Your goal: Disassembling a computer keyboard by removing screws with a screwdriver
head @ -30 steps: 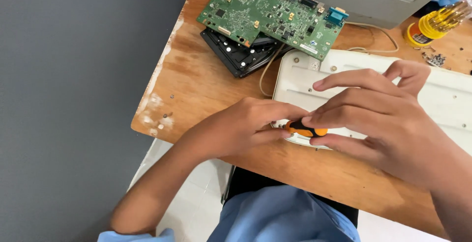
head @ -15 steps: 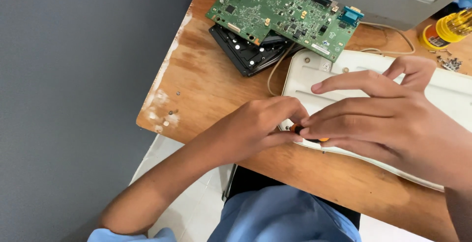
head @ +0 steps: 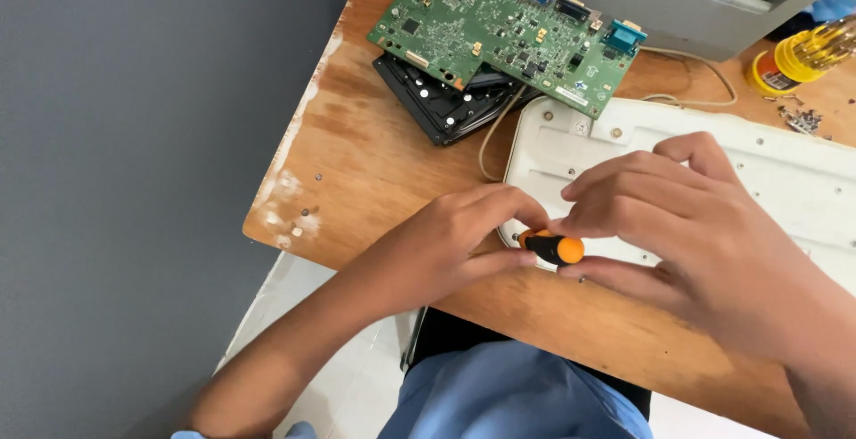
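Both hands meet over a wooden table (head: 383, 172). Beneath the grip lies a white casing (head: 785, 180), back side up; beyond it, a green circuit board (head: 508, 24). Right hand (head: 704, 243) and left hand (head: 446, 247) pinch a small orange-black screwdriver (head: 555, 247) at the casing's near corner. Judged step: working a corner screw. Next calls for steady downward pressure, tip kept seated.

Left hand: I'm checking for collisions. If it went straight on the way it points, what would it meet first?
The left hand points right, so it would first meet the right hand; both already grip the small orange-and-black screwdriver between them.
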